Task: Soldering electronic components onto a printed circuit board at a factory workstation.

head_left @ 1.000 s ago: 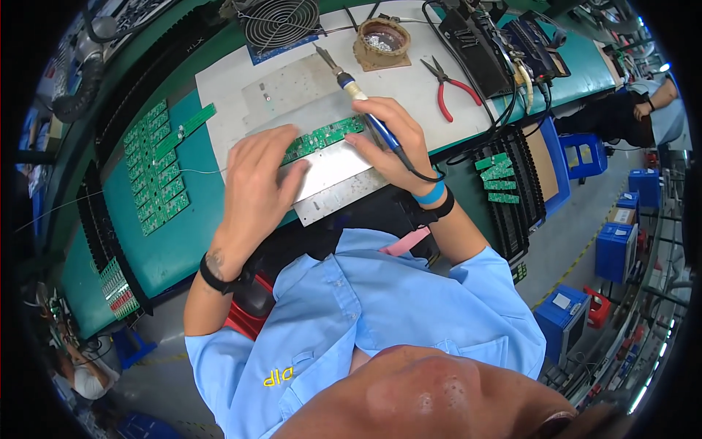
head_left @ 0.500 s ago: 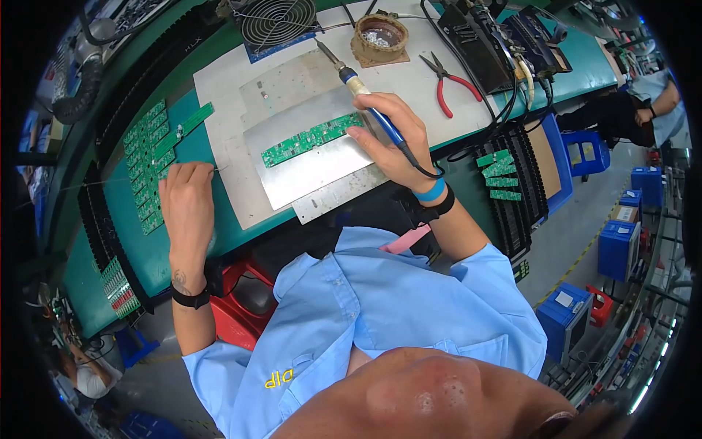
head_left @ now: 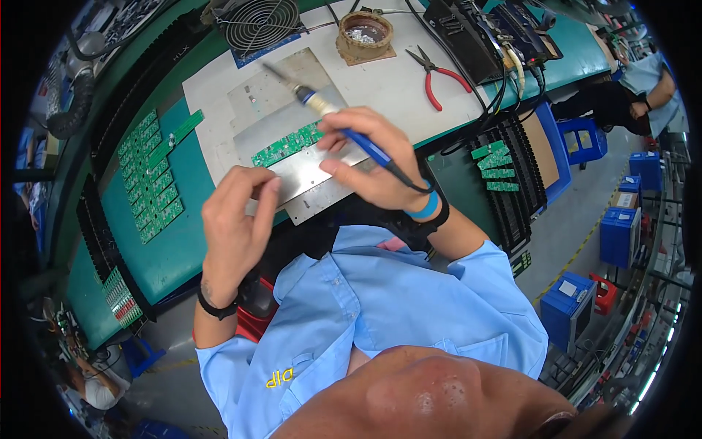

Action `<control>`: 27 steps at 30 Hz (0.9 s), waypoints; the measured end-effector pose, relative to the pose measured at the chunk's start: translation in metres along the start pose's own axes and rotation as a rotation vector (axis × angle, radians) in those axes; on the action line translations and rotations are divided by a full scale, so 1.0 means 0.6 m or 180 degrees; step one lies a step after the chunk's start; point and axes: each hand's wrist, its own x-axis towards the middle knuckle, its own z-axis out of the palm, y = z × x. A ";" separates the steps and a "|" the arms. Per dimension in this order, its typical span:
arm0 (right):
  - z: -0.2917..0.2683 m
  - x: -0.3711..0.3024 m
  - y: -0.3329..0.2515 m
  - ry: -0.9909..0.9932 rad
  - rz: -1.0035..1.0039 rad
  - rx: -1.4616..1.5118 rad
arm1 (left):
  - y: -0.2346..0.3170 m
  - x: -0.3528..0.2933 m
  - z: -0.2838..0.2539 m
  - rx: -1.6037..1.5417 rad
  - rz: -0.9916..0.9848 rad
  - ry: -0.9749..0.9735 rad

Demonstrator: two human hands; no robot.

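In my right hand point(head_left: 384, 181) is a soldering iron point(head_left: 369, 148) with a blue grip, its tip pointing up and to the left, blurred by motion. Beneath it a long green circuit board point(head_left: 285, 147) lies on a shiny metal plate point(head_left: 298, 178); my right fingers hide the board's right end. My left hand point(head_left: 238, 216) is at the plate's near left edge, just below the board's left end. Its fingers are curled, thumb and index close together; whatever may be between them is too fine to make out.
On the left are a panel of several green boards point(head_left: 150, 175) and a black rack point(head_left: 102, 234). Behind stand a fan point(head_left: 259, 25), a brown pot point(head_left: 365, 38) and red-handled pliers point(head_left: 433, 80). Small boards point(head_left: 499, 173) sit in a black rack at right.
My left hand has come right, from beside the board panel to the metal plate. The soldering iron has shifted left with my right hand, whose fingers have moved off the board's right end.
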 end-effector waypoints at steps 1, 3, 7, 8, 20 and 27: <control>0.008 -0.001 -0.007 -0.0094 0.0119 0.0325 | 0.004 0.001 0.007 -0.0008 0.0012 -0.0005; 0.017 -0.004 -0.009 -0.0113 0.0097 0.0332 | 0.008 0.000 0.021 -0.0298 -0.0080 -0.0075; 0.025 -0.007 -0.010 -0.0166 0.0026 0.0344 | -0.004 -0.008 0.039 -0.0651 -0.0092 -0.0107; 0.026 -0.007 -0.010 -0.0158 -0.0002 0.0310 | -0.006 -0.009 0.041 -0.0757 -0.0077 -0.0106; 0.008 -0.015 -0.008 -0.0009 0.0022 -0.0142 | -0.013 -0.003 0.033 -0.0005 0.0405 0.0036; -0.050 -0.060 -0.009 0.0611 0.0244 -0.0163 | -0.046 0.039 0.005 0.0651 0.0581 0.0120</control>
